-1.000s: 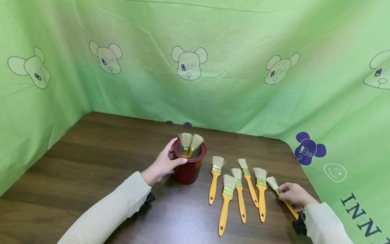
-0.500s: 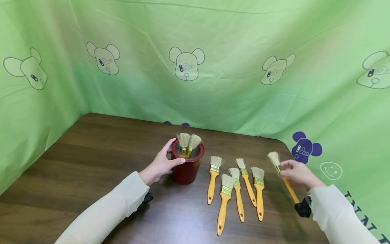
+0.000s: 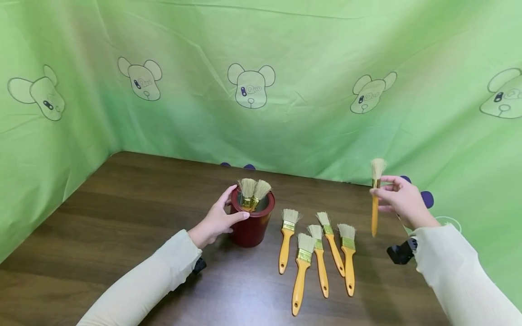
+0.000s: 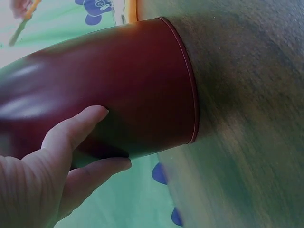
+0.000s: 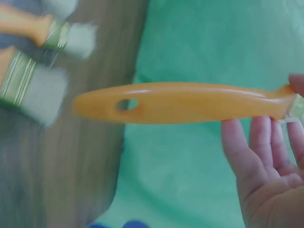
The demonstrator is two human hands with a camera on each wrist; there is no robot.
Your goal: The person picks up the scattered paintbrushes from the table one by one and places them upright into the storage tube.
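My left hand (image 3: pixel 216 222) grips a dark red cylindrical container (image 3: pixel 249 234), thumb at the rim and fingers round its side. Two paintbrushes (image 3: pixel 246 188) stand in it, bristles up. In the left wrist view the container's smooth wall (image 4: pixel 142 80) fills the middle, its base on the table. At the right, my right hand (image 3: pixel 408 203) pinches another paintbrush (image 3: pixel 374 215) near its metal band. That brush is held upright above the table, bristles up. Its orange handle (image 5: pixel 175 102), with a hole near the end, shows in the right wrist view.
Several paintbrushes with orange handles, among them a wide one (image 3: pixel 298 287), lie on the brown wooden table (image 3: pixel 134 203) between the container and my right hand, bristles pointing away from me. A green printed cloth (image 3: pixel 253 131) hangs behind the table and along its sides.
My right hand has lifted a paintbrush from the right end of the row, raised it and turned it from slanted to upright. The left hand and the container have stayed put.
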